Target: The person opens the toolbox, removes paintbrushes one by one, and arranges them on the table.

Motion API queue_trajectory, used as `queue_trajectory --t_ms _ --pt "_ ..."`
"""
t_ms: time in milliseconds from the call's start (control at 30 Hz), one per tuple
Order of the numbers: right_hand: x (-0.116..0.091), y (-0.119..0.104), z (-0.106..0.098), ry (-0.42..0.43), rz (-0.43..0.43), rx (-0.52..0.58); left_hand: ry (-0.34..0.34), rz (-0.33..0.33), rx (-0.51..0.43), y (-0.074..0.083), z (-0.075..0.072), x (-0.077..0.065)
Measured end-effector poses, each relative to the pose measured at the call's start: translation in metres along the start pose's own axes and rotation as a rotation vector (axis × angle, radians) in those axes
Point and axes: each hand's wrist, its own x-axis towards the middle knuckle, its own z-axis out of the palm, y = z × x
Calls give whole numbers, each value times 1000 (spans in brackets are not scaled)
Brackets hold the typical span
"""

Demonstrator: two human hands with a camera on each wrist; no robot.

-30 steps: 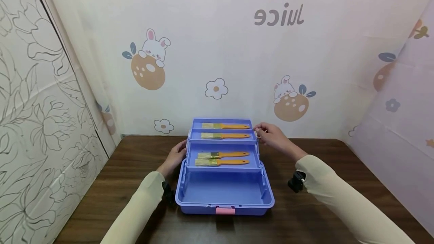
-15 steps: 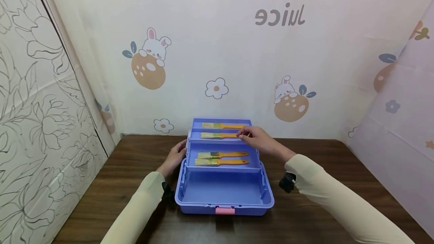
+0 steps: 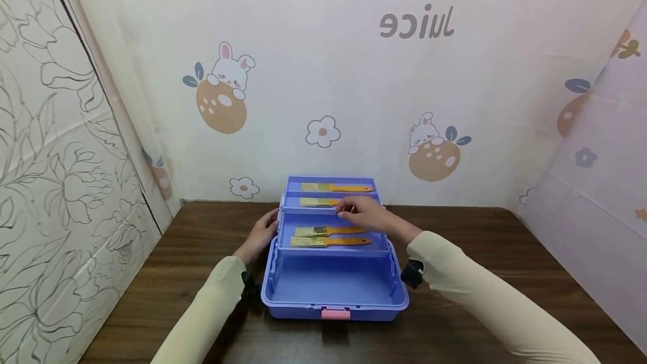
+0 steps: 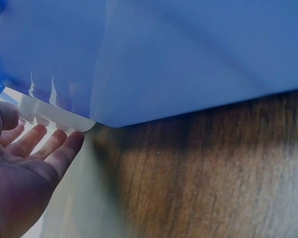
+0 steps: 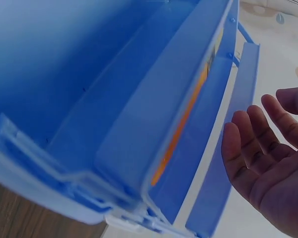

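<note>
A periwinkle-blue toolbox (image 3: 293,312) stands unfolded, its stepped trays (image 3: 354,219) raised at the back. Paintbrushes with orange handles lie in them: one in the top tray (image 3: 349,189), one in the middle tray (image 3: 315,202), and two in the lower tray, including the front paintbrush (image 3: 349,241). My left hand (image 3: 259,237) rests against the box's rear left side; in the left wrist view its fingers (image 4: 64,148) touch a white edge. Over the middle and lower trays hovers my right hand (image 3: 368,213), fingers loosely bent, holding nothing. It covers part of the middle paintbrush's handle.
The box's deep bottom compartment (image 3: 333,280) faces me, with a pink latch (image 3: 336,314) on its front. Dark wooden tabletop (image 3: 465,308) surrounds the box. A patterned curtain (image 3: 323,72) hangs close behind the table.
My right hand has moved left from the trays' right edge, passing over the brush handles, to above the middle and lower trays. The left hand and the box have stayed put.
</note>
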Motion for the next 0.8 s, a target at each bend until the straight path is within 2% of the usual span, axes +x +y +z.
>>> queue_trajectory --t_ms 300,567,800 --pt "4 -4 15 -87 -22 44 1 0 -11 0 1 0" --pt "8 -1 27 -143 -55 -56 17 -2 -16 -1 1 1" --pt "9 -4 32 -175 -44 -71 8 12 -10 -2 1 3"
